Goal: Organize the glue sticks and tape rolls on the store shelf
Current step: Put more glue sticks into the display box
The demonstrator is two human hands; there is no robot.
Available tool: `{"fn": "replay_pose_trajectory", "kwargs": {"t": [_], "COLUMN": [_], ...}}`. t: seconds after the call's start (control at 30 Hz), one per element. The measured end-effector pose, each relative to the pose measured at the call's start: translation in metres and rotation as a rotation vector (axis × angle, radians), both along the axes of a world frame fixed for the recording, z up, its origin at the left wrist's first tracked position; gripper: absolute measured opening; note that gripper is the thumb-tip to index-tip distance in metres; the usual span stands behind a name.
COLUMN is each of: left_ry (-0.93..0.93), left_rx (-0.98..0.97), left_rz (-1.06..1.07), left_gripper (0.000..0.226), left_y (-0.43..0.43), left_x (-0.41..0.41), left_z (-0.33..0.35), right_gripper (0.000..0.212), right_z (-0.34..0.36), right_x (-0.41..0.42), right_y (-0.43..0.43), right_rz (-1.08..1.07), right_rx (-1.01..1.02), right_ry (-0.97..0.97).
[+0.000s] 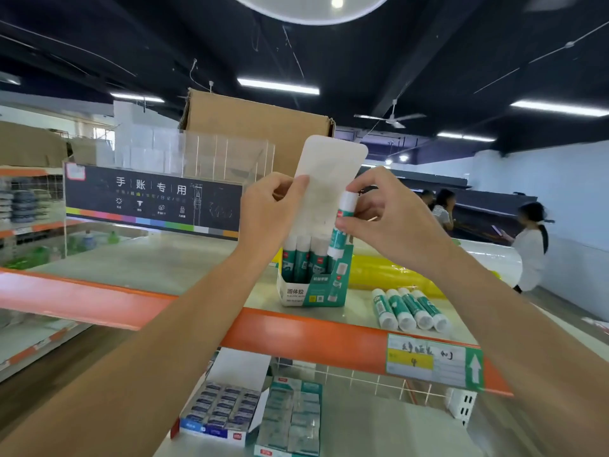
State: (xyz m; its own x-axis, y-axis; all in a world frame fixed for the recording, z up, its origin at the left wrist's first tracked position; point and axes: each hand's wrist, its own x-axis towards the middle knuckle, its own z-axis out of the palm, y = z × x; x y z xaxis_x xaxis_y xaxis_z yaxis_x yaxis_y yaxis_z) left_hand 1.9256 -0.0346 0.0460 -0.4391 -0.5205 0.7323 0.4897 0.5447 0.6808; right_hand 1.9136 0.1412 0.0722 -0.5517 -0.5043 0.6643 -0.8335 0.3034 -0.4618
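Note:
A green and white display box (309, 288) of upright glue sticks stands on the top shelf (158, 262) near its orange front edge. Its tall white lid flap (329, 179) is raised, and my left hand (270, 209) pinches the flap's left edge. My right hand (385, 219) holds one glue stick (344, 222), tilted, its lower end over the box's right side. Several more glue sticks (412, 310) lie side by side on the shelf to the right of the box.
A yellow wrapped roll (389, 272) lies behind the loose sticks. A clear acrylic display with a dark sign (151, 196) and a cardboard box (257, 123) stand at the back. Open boxes of small items (250, 413) sit on the lower shelf. People stand at the far right (530, 245).

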Motion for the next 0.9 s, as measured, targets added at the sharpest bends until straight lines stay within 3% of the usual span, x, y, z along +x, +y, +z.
{"fn": "replay_pose_trajectory", "kwargs": {"t": [0.3, 0.47, 0.73, 0.9], "left_ry": [0.02, 0.02, 0.032, 0.023], "left_rx": [-0.002, 0.009, -0.01, -0.04], "left_rz": [-0.019, -0.034, -0.034, -0.012], "left_gripper": [0.021, 0.02, 0.018, 0.017], "left_y": [-0.001, -0.001, -0.001, 0.0], "left_x": [-0.001, -0.001, 0.001, 0.001], "left_z": [-0.001, -0.001, -0.002, -0.004], "right_gripper": [0.036, 0.027, 0.015, 0.023], "right_z": [-0.017, -0.022, -0.028, -0.027], "right_x": [-0.007, -0.008, -0.015, -0.018], "right_y": [-0.012, -0.011, -0.007, 0.002], "right_rz": [-0.068, -0.112, -0.088, -0.052], "right_rx": [0.225, 0.312, 0.304, 0.364], "right_ry": [0.125, 0.182, 0.239, 0.301]}}
